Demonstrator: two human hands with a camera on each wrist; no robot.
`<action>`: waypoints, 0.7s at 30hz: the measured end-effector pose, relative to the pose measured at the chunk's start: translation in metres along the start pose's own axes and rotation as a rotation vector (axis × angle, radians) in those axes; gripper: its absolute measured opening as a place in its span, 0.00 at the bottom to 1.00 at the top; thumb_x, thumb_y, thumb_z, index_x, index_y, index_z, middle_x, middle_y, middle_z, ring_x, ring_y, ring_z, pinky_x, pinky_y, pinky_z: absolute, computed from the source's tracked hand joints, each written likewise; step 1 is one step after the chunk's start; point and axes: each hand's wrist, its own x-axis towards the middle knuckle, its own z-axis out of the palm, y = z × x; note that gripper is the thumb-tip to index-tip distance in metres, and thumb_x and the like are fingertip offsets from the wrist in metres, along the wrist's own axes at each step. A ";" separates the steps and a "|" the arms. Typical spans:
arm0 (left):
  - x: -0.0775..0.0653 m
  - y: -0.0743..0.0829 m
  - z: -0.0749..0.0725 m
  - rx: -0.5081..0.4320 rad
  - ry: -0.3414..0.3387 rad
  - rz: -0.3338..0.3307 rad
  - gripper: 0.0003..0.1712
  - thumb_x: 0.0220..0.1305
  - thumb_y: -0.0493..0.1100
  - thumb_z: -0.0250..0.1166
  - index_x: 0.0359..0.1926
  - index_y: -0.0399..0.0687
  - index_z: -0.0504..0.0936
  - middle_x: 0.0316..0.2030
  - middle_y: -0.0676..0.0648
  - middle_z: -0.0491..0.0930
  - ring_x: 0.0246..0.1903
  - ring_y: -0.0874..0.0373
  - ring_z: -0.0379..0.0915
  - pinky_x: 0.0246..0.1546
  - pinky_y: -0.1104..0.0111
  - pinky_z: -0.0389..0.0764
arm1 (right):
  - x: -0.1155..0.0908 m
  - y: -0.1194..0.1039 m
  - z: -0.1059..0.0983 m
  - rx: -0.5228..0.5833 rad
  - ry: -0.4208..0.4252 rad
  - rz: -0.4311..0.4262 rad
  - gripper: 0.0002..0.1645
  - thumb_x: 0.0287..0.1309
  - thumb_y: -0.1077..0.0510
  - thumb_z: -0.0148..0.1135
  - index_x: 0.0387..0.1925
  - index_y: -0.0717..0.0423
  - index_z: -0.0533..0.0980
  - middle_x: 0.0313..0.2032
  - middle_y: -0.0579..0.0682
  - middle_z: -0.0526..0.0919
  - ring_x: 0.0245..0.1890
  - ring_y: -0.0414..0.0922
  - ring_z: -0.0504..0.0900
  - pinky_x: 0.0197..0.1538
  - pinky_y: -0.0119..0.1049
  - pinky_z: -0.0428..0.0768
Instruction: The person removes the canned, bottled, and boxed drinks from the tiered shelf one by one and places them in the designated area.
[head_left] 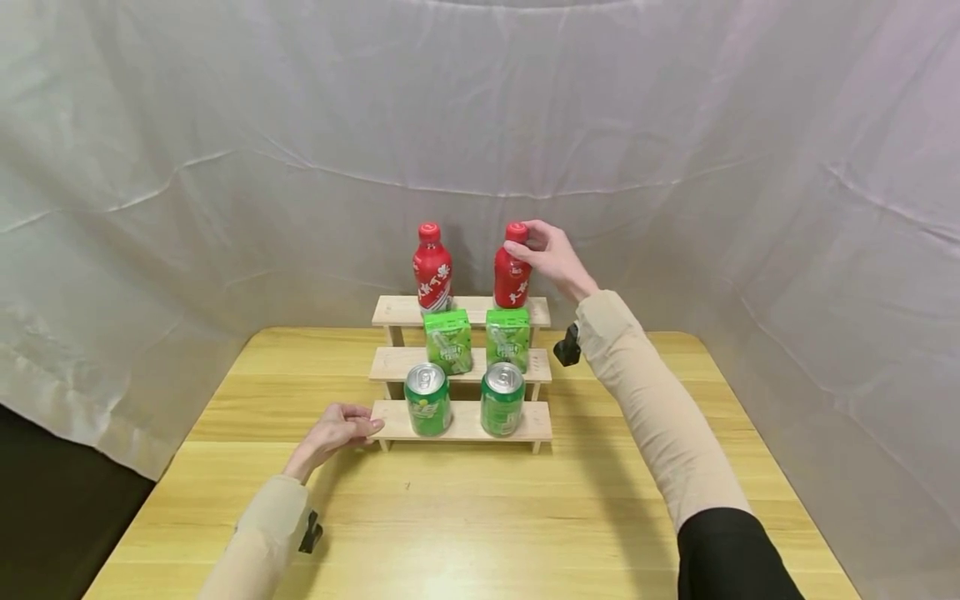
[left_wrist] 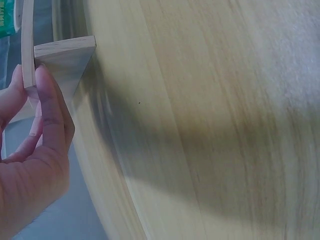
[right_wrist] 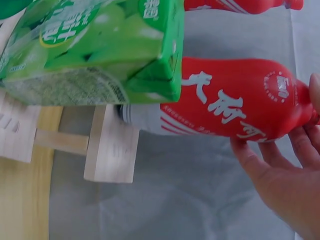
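Observation:
A three-step wooden display rack stands on the table. My left hand is at the left end of its lowest step; in the left wrist view the thumb and fingers pinch the board's end. At the top step, my right hand grips a red bottle by its neck, just under the cap. That bottle is upright, and the right wrist view shows its base at the top board. A second red bottle stands to its left on the same step.
Two green juice boxes sit on the middle step, and two green soda cans on the lowest. Grey cloth hangs behind and beside the wooden table.

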 end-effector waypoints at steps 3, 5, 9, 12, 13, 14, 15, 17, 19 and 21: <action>0.000 0.000 0.000 0.005 -0.005 0.002 0.32 0.67 0.35 0.64 0.61 0.14 0.63 0.42 0.40 0.82 0.34 0.62 0.81 0.46 0.67 0.90 | -0.001 -0.001 0.000 -0.001 0.017 -0.011 0.28 0.67 0.59 0.63 0.64 0.65 0.70 0.62 0.65 0.77 0.64 0.57 0.76 0.70 0.50 0.77; 0.000 0.000 0.000 0.006 -0.004 0.002 0.32 0.67 0.35 0.64 0.61 0.14 0.63 0.42 0.40 0.82 0.34 0.62 0.81 0.45 0.66 0.90 | -0.002 -0.002 0.000 -0.004 0.024 -0.010 0.28 0.67 0.59 0.63 0.64 0.65 0.70 0.62 0.64 0.77 0.64 0.57 0.76 0.69 0.50 0.78; 0.000 0.001 0.000 0.006 0.001 0.001 0.30 0.67 0.35 0.64 0.60 0.15 0.65 0.40 0.42 0.82 0.33 0.63 0.81 0.44 0.67 0.90 | -0.003 -0.002 -0.001 -0.004 0.028 -0.006 0.28 0.66 0.59 0.64 0.64 0.65 0.70 0.63 0.64 0.76 0.65 0.57 0.76 0.69 0.50 0.78; -0.001 0.001 0.000 -0.003 0.001 -0.002 0.29 0.67 0.34 0.65 0.59 0.15 0.66 0.38 0.44 0.83 0.33 0.62 0.81 0.43 0.68 0.90 | -0.003 -0.002 -0.003 -0.011 0.030 -0.006 0.28 0.66 0.59 0.64 0.64 0.65 0.70 0.63 0.64 0.76 0.65 0.57 0.76 0.68 0.50 0.79; -0.001 0.000 0.000 -0.005 -0.001 -0.002 0.29 0.67 0.34 0.64 0.59 0.15 0.66 0.37 0.44 0.83 0.33 0.62 0.81 0.43 0.68 0.90 | -0.004 -0.003 -0.004 -0.010 0.032 -0.006 0.28 0.66 0.59 0.64 0.64 0.65 0.70 0.63 0.64 0.76 0.65 0.57 0.77 0.68 0.51 0.79; -0.001 0.000 0.000 -0.009 -0.002 -0.003 0.28 0.67 0.34 0.64 0.59 0.15 0.67 0.37 0.44 0.83 0.33 0.61 0.82 0.43 0.68 0.90 | -0.004 -0.003 -0.005 -0.006 0.034 -0.006 0.28 0.66 0.59 0.64 0.64 0.65 0.70 0.63 0.64 0.76 0.65 0.58 0.76 0.68 0.51 0.79; -0.001 0.000 0.000 -0.012 -0.004 -0.004 0.28 0.67 0.34 0.64 0.59 0.15 0.67 0.37 0.44 0.83 0.33 0.61 0.82 0.43 0.68 0.90 | -0.005 -0.003 -0.007 -0.008 0.038 -0.007 0.28 0.66 0.59 0.64 0.64 0.65 0.71 0.63 0.64 0.76 0.65 0.58 0.77 0.68 0.51 0.79; -0.001 -0.001 0.000 -0.017 -0.004 -0.005 0.28 0.67 0.33 0.64 0.59 0.15 0.66 0.37 0.44 0.84 0.34 0.61 0.82 0.43 0.68 0.90 | -0.007 -0.004 -0.010 -0.015 0.046 -0.006 0.28 0.66 0.59 0.64 0.64 0.64 0.70 0.63 0.64 0.76 0.65 0.58 0.77 0.68 0.51 0.80; -0.001 -0.001 0.000 -0.015 -0.004 -0.005 0.28 0.67 0.34 0.64 0.59 0.15 0.66 0.37 0.44 0.84 0.34 0.61 0.82 0.43 0.68 0.90 | -0.008 -0.005 -0.014 -0.009 0.058 -0.002 0.28 0.66 0.58 0.64 0.64 0.63 0.71 0.63 0.63 0.77 0.64 0.57 0.77 0.67 0.49 0.80; -0.001 0.000 0.000 -0.013 -0.001 -0.006 0.29 0.67 0.34 0.64 0.59 0.15 0.66 0.38 0.43 0.84 0.33 0.61 0.82 0.43 0.68 0.90 | -0.010 -0.005 -0.018 -0.009 0.069 0.002 0.28 0.66 0.57 0.65 0.64 0.62 0.71 0.63 0.62 0.77 0.63 0.56 0.78 0.64 0.45 0.82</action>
